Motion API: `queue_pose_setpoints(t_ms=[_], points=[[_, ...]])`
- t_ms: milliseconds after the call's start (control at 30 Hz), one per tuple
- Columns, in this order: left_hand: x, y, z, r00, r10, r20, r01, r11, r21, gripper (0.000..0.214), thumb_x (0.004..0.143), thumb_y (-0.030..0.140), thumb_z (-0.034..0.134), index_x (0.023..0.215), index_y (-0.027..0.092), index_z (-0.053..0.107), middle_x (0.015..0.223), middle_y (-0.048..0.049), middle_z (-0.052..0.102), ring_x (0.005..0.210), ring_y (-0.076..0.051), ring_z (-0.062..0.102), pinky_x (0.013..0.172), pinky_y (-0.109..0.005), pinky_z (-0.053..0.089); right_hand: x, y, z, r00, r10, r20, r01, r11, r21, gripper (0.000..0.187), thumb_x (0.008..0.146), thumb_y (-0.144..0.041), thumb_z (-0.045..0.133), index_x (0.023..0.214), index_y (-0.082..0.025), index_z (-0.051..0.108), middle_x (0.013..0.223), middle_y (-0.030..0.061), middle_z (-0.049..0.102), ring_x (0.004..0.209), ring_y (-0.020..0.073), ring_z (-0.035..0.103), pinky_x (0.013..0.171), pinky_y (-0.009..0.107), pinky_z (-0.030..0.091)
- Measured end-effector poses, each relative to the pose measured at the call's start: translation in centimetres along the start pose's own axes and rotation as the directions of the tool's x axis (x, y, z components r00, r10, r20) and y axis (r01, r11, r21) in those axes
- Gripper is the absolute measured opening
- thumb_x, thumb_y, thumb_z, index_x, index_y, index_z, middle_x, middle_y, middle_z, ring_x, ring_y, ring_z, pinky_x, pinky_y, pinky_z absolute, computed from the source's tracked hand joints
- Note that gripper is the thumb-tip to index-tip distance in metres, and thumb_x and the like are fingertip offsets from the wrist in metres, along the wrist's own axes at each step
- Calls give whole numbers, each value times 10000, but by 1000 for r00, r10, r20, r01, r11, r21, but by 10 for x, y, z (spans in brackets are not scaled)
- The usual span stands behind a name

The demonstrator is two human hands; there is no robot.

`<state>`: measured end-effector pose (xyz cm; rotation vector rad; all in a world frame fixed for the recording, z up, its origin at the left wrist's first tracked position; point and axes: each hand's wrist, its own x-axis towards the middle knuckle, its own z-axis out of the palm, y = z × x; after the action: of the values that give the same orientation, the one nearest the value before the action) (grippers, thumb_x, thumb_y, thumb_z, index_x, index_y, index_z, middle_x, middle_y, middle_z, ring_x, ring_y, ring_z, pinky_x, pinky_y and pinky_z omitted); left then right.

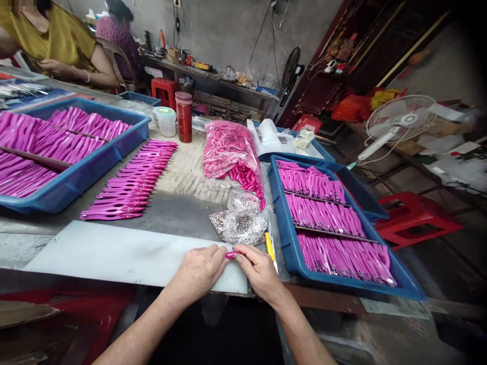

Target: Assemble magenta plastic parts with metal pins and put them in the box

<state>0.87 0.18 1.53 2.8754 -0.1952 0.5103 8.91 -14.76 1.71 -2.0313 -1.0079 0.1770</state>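
Observation:
My left hand point(200, 271) and my right hand point(261, 268) meet at the near edge of a pale work mat point(114, 253), fingers pinched together on a small magenta plastic piece point(231, 255). Just beyond them lies a clear bag of small metal parts point(239, 225). To the right stands a blue tray point(289, 243) filled with rows of magenta pieces with metal ends. A row of loose magenta pieces point(131, 182) lies on the table ahead to the left.
A second blue tray point(91, 167) of magenta pieces sits at far left. A plastic bag of pink parts point(232, 152), a red bottle point(184, 116) and a white tub point(166, 120) stand mid-table. A yellow tool point(269, 246) lies by my right hand. Two people sit at back left. Red stools and fans stand right.

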Motion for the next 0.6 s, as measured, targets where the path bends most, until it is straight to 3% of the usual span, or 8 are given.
queue_pose_setpoints(t_ms=[300,433,600], points=[[-3,2,0,999,22,25,-22,1000,6,204,875,233,331,761,178,491,628,1,517,532,-120,510,482,-240,385,1,-6,10,996,69,-51,-71,996,-48,223,851,-277,402,731,-185,566,672,15,607,645,146,571,577,227,432],[-4,5,-2,998,11,65,-13,999,34,206,878,243,313,782,190,488,653,-5,537,541,-133,519,489,-269,410,-2,0,19,993,33,-114,-42,996,-81,265,858,-319,381,689,-197,545,626,14,599,596,156,577,527,231,436],[-3,2,-14,994,-31,103,24,998,60,189,874,248,323,792,204,488,679,-14,559,572,-150,542,507,-290,427,-5,13,23,983,-4,-181,-13,996,-92,295,864,-363,364,851,-199,609,777,54,681,704,187,644,577,237,516]])
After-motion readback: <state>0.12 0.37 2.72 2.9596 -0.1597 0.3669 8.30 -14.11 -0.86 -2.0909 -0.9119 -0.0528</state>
